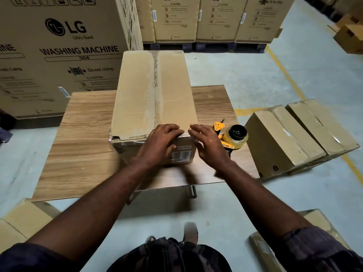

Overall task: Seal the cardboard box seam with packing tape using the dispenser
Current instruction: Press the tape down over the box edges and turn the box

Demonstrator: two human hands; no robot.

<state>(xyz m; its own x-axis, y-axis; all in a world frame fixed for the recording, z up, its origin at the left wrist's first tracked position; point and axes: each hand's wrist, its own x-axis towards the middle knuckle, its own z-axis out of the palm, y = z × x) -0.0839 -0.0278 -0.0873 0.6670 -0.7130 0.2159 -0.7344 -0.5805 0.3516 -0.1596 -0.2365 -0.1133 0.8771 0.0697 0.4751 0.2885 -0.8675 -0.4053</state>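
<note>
this is a warehouse. tall lg washing machine cartons (pixel 59 55) fill the upper left of the frame, and a row of similar printed cartons (pixel 216 18) stands on dark pallets (pixel 214 46) along the top. the floor (pixel 255 75) is bare grey concrete with a yellow painted line (pixel 284 73) running down the right side. smaller brown boxes (pixel 284 138) lie on it at the right and in the lower corners. in the middle, a wood-grain table (pixel 78 134) carries a cardboard box (pixel 153 95) and a yellow tape dispenser (pixel 233 137).
</note>
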